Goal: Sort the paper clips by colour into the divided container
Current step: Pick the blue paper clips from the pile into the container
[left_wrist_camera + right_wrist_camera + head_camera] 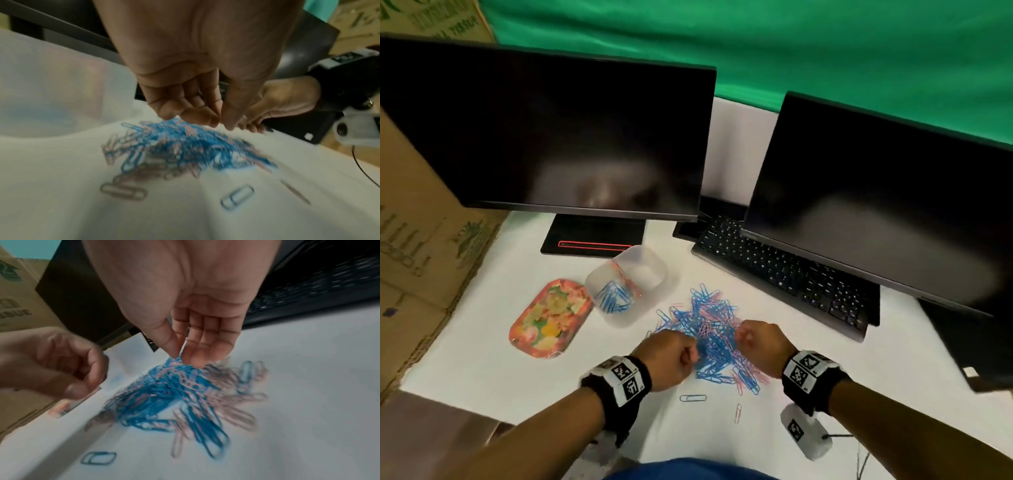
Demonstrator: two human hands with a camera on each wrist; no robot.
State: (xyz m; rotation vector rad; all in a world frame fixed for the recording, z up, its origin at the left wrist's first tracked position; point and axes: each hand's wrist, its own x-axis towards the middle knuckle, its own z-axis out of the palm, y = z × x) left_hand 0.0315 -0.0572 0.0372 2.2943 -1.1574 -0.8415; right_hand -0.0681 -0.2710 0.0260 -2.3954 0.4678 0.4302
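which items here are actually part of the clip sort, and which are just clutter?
Part of the job:
pile of blue and pink paper clips
divided container
left hand
right hand

Just lying about:
floral lid
two monitors
keyboard
cardboard boxes

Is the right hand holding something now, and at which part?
The right hand pinches clips at the top of the pile between thumb and forefinger; blur hides which part.

Translucent plastic container (650, 270), seemingly matt; glossy monitors (551, 137).
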